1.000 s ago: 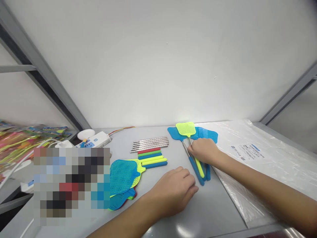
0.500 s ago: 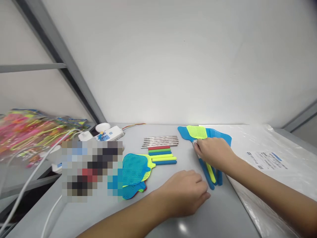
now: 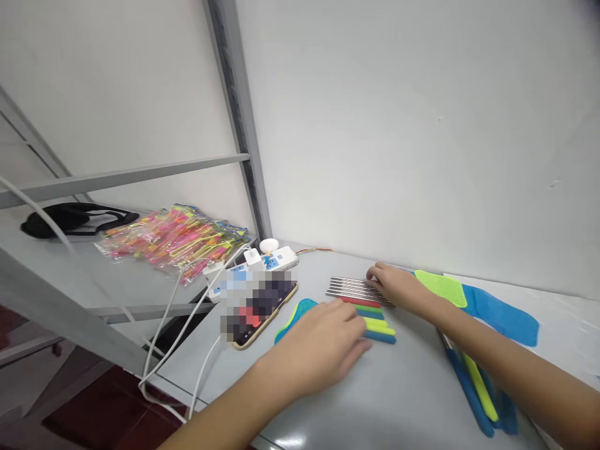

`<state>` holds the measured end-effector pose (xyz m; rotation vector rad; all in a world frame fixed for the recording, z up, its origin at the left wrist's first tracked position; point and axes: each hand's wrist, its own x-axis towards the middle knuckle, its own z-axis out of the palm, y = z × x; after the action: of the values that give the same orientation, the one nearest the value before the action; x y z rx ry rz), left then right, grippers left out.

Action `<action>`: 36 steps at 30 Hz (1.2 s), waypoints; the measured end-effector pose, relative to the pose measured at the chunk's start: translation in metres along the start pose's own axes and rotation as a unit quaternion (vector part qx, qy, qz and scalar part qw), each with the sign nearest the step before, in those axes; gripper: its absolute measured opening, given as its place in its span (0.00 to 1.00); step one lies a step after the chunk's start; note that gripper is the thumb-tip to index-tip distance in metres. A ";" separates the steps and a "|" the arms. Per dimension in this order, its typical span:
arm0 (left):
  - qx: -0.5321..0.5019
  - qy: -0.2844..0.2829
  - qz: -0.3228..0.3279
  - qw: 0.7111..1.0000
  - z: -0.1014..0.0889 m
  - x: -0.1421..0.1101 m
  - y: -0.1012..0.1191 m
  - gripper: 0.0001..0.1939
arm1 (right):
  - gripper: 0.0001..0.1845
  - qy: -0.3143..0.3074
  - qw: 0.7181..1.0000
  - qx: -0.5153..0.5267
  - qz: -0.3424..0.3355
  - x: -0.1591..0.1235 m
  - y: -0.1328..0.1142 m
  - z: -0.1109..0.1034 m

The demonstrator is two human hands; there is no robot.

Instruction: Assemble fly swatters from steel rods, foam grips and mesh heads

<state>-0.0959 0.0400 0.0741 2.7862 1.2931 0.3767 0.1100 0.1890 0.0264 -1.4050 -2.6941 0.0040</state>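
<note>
My left hand (image 3: 323, 344) hovers over the left ends of several coloured tube handles (image 3: 379, 331). Its fingers bend loosely, with the thumb apart. My right hand (image 3: 398, 287) is at the right end of a row of thin metal rods (image 3: 349, 287), its fingertips closed on a rod and partly hiding it. Blue mesh fly swatter heads (image 3: 300, 312) lie partly behind my left hand. Beneath my right forearm are assembled fly swatters, with a yellow head (image 3: 440, 286), a blue head (image 3: 504, 312) and blue and yellow handles (image 3: 480, 387).
A phone (image 3: 269, 319), partly pixelated, lies at the left beside a white power strip (image 3: 281, 257) with cables. Bagged colourful items (image 3: 173, 240) and a black strapped object (image 3: 60, 220) rest on the neighbouring surface. A grey metal post (image 3: 244, 125) stands at the corner. White plastic sheeting (image 3: 572, 337) is at right.
The view has turned left. My right hand has let go of the assembled swatters and moved left to the metal rods. My left hand has moved up and left to the coloured handles.
</note>
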 end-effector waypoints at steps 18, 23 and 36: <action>-0.075 -0.006 -0.055 0.996 0.012 -0.022 -0.033 0.08 | 0.09 0.042 0.991 0.128 0.022 0.022 0.017 0.003; -0.078 0.027 -0.054 0.995 0.020 -0.012 -0.042 0.07 | 0.13 0.093 0.980 0.161 0.076 -0.025 -0.019 -0.019; -0.034 0.070 -0.124 0.989 0.055 -0.009 -0.054 0.10 | 0.05 -0.014 0.984 0.175 0.033 -0.072 -0.082 -0.001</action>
<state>-0.1288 0.0717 0.0107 2.5410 1.6021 0.5961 0.0839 0.0831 0.0252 -1.3867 -2.5043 0.4793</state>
